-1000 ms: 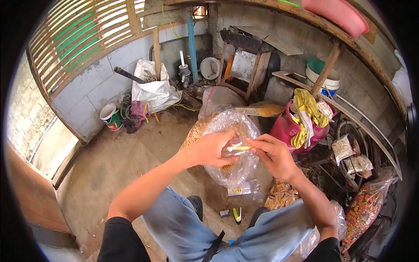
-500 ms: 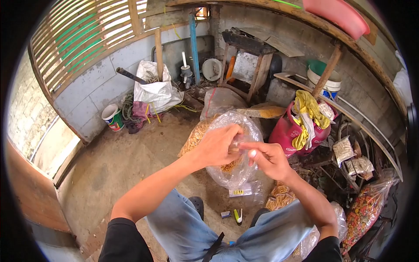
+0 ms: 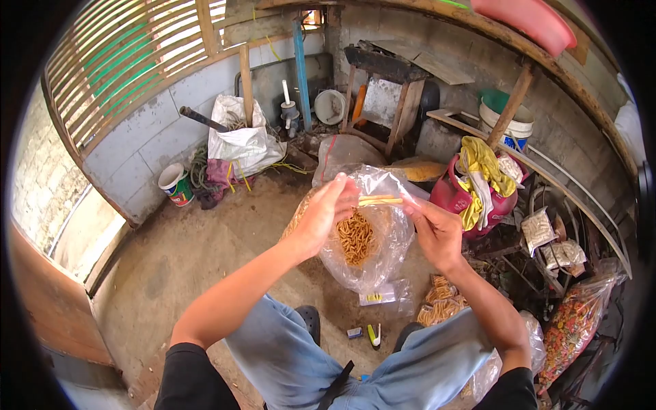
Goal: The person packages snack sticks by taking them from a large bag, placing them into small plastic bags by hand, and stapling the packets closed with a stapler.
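here, right fingers (image 3: 426, 213) tight on bag (image 3: 384, 186)

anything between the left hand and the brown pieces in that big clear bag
Nothing visible: the brown pieces show plainly beside the left hand, and the big clear bag seems open around them. The thin clear plastic between the left and right hand sits farther up the view.

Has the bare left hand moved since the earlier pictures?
Yes: the bare left hand has moved up and left in the picture, nearer the upright blue wooden post.
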{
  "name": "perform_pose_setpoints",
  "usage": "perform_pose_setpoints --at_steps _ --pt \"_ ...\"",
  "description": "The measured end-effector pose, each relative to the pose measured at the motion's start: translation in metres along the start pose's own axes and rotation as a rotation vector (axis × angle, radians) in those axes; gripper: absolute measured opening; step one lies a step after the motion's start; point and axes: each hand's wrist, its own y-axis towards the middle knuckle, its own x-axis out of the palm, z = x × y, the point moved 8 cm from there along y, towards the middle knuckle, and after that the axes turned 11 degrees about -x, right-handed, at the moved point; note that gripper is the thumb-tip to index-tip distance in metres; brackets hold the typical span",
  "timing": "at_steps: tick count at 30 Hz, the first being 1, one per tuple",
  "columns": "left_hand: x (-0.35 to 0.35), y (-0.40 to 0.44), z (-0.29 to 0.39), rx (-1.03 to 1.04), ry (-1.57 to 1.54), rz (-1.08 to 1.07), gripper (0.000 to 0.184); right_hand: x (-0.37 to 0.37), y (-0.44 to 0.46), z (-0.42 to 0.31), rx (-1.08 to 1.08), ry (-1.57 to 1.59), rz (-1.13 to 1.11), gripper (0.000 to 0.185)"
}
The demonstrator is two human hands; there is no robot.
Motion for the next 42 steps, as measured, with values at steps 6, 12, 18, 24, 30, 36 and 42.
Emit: perform_pose_setpoints --at_steps 6,12,18,24,30,36,42 --pt "0.027 -0.007 -0.021 -0.175 -0.381 -0.122 0.038 0.006 0.003 -0.009 -0.095 0.032 0.004 0.026" --pt "0.027 -0.014 -0.014 -0.076 -0.445 -0.057 0.031 0.009 0.002 -0.02 -0.172 0.076 0.037 0.023" --pt "0.037 -0.033 -0.043 -0.062 -0.893 0.142 0.033 0.015 -0.003 -0.029 -0.214 0.057 -0.025 0.018" --pt "0.033 -0.053 -0.082 0.056 -1.147 0.258 0.032 0.035 -0.018 -0.04 -0.264 0.102 -0.157 0.022" --pt "-0.028 -0.062 -0.11 0.198 -1.312 0.36 0.027 0.045 -0.032 -0.042 -0.279 0.226 -0.326 0.023" --pt "-0.05 -0.075 -0.151 0.064 -1.411 0.513 0.022 0.082 -0.048 0.098 0.212 0.094 -0.334 0.018" --pt "-0.056 -0.064 -0.208 -0.161 -1.615 0.41 0.017 0.179 -0.135 0.21 0.274 -0.203 -0.759 0.019"
